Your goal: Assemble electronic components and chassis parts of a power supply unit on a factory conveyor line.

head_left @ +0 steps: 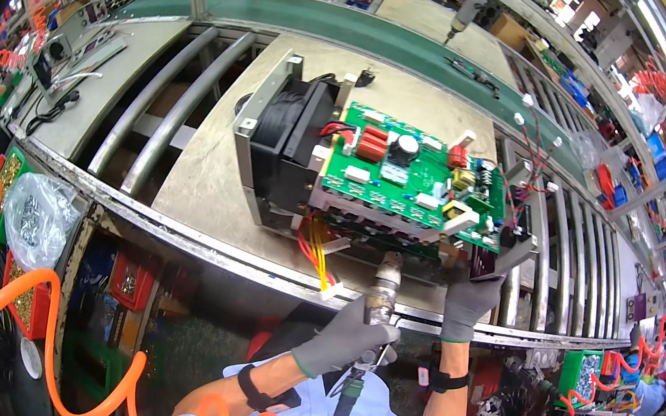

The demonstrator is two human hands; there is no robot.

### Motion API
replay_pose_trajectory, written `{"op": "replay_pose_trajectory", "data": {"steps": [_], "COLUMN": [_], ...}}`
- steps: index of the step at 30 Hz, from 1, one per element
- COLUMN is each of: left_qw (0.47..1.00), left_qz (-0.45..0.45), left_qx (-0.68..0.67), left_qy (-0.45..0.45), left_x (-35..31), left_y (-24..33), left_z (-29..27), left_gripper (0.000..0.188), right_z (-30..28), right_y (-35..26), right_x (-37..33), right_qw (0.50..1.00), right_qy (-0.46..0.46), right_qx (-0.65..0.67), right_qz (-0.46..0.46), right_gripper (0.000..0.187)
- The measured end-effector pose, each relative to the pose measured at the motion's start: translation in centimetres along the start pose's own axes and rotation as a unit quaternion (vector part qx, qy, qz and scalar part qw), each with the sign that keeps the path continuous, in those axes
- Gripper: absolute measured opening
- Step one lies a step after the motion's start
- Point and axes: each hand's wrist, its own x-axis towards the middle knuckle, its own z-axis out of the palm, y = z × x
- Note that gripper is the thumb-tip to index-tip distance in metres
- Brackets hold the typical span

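Note:
My left hand [345, 340], in a grey glove, is closed around a worn metal air screwdriver [382, 292]. Its nose points away from me at the near side of a machine assembly. On top of that assembly lies a green circuit board [392, 178] with red, white and yellow parts. A black fan housing [279, 138] with metal brackets stands at its left end. My right hand [471, 308], gloved too, is against the near right corner, by a dark panel [484, 263]; its fingers are mostly hidden there. Yellow and red wires [315, 252] hang from the front.
The assembly rests on a pale board [193, 181] over a roller conveyor [566, 256]. An orange coiled air hose [29, 282] loops at the left, near a plastic bag of small parts [36, 224]. A tool [463, 15] hangs beyond a green belt [356, 30]. People stand at both sides.

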Motion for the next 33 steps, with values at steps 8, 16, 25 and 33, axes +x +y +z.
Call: {"op": "replay_pose_trajectory", "data": {"steps": [8,16,25,33], "left_qw": [1.0,0.999,0.999,0.999], "left_qz": [-0.002,-0.007,-0.011,-0.007], "left_qx": [0.002,0.028,0.017,0.03], "left_qy": [0.002,0.013,0.028,0.043], "left_x": [2.1,2.7,2.9,2.7], "left_y": [-0.2,-0.5,-1.2,-1.1], "left_z": [0.7,0.7,1.1,1.4], "left_gripper": [0.028,0.032,0.034,0.036], "right_z": [-0.2,-0.1,-0.1,0.0], "right_y": [-0.2,-0.4,-1.0,-0.2], "right_x": [-0.1,-0.2,-0.2,-0.2], "right_qw": [1.0,0.999,0.999,1.0], "right_qy": [-0.01,0.001,-0.011,-0.003], "right_qx": [-0.029,-0.046,-0.008,-0.011], "right_qz": [-0.005,-0.026,0.039,-0.021], "right_gripper": [0.052,0.051,0.046,0.044]}}
